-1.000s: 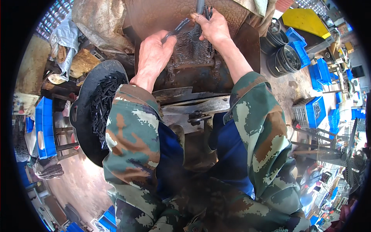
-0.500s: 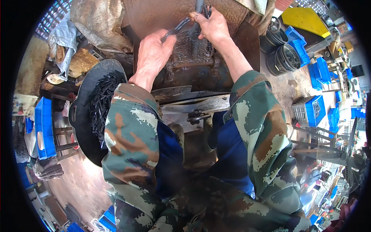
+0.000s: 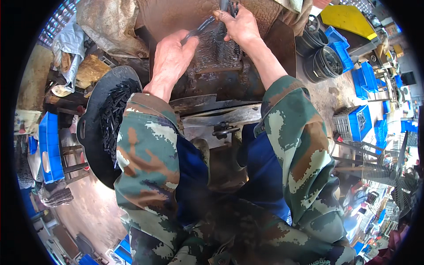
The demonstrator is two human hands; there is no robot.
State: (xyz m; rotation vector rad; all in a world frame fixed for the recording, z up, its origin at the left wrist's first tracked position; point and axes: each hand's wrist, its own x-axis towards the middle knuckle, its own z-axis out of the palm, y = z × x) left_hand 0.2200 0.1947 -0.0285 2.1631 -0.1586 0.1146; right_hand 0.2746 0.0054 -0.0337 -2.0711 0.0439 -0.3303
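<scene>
My left hand (image 3: 171,57) is closed around one end of a slim dark metal piece (image 3: 201,27), which slants up and right. The piece's far end comes close to the thumb of my right hand (image 3: 242,30). My right hand is closed, with several thin dark strips (image 3: 235,8) poking out above its fingers. Beside those fingers, an upright grey metal rod (image 3: 224,5) comes down from the top edge. Both hands are over a grimy, wet-looking metal block (image 3: 212,59) on a machine. What the right fingertips grip is partly hidden.
A black pan (image 3: 90,132) at my left holds a heap of dark strips (image 3: 115,115). Stained sacking (image 3: 110,26) hangs at the far left. To the right are black buckets (image 3: 324,64), blue crates (image 3: 364,79) and a fan (image 3: 393,176). A metal edge (image 3: 221,118) crosses before my knees.
Both hands have shifted very slightly left and up in the picture, along with the whole scene. The grips look the same, and the slim metal piece still points toward my right thumb.
</scene>
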